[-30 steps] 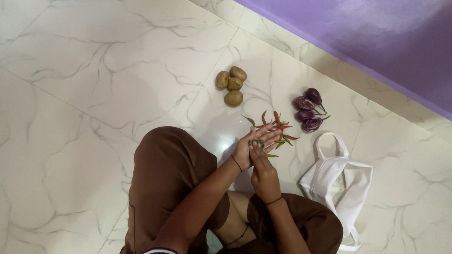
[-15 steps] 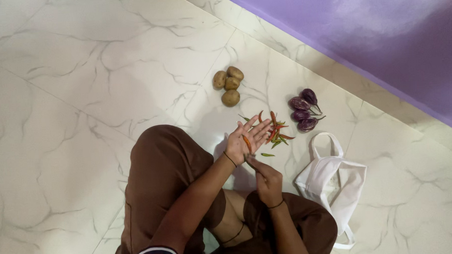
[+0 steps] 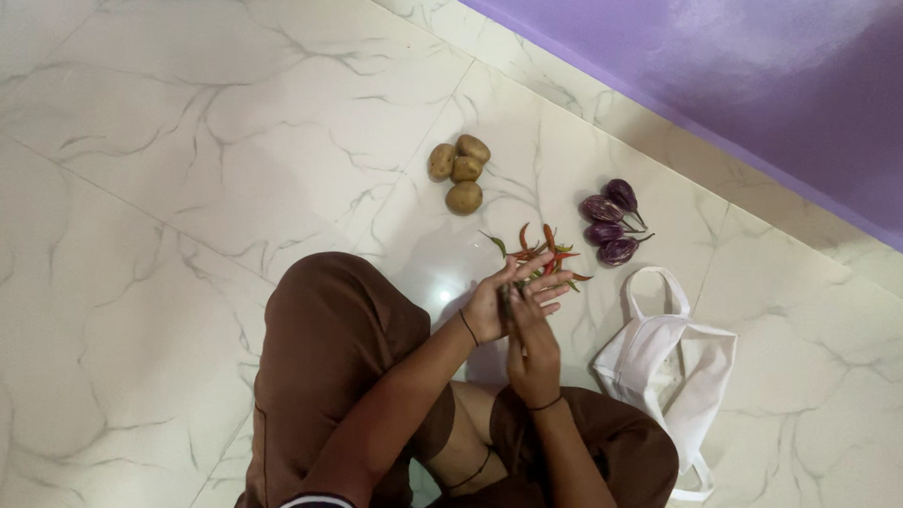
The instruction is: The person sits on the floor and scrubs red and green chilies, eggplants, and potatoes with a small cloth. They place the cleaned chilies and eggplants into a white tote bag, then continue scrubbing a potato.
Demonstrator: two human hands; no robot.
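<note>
My left hand (image 3: 493, 305) is held palm up above the floor, cupping a few small chillies, its fingers reaching toward the chilli pile. My right hand (image 3: 531, 346) lies against it, fingertips pressed together into the left palm. Whether they grip a chilli is hidden. Just past my fingers, a loose pile of red and green chillies (image 3: 549, 243) lies on the white marble floor (image 3: 169, 194). My brown-clad knees are folded under both arms.
Several potatoes (image 3: 461, 170) sit in a cluster farther out on the floor. Several small purple aubergines (image 3: 611, 223) lie to the right of the chillies. A white cloth bag (image 3: 670, 362) with handles lies by my right knee. A purple wall (image 3: 765, 63) runs along the far right.
Half a second ago my left palm was spread wide with a red chilli showing and my right hand drawn back. Now the right fingertips are back in the left palm.
</note>
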